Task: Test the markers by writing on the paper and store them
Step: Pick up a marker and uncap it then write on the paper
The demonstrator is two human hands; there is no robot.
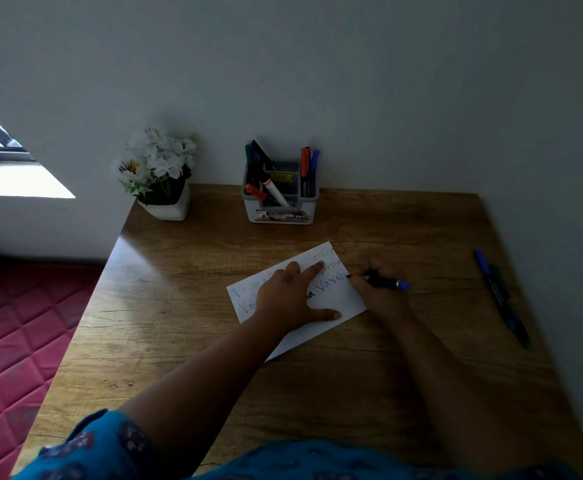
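A white sheet of paper point(347, 301) with several handwritten words lies on the wooden table point(186, 306). My left hand point(290, 299) presses flat on the paper, fingers spread. My right hand point(380, 289) grips a blue marker point(387, 282), its tip touching the paper's right edge. A grey and white holder point(281, 211) at the back of the table stands with several markers in it. Two more markers, a blue marker point(487, 271) and a dark green marker point(511, 313), lie at the table's right side.
A white pot of white flowers point(160, 174) stands at the table's back left corner. The wall runs along the back and right of the table. A red quilted mattress point(13, 334) lies to the left below the table edge.
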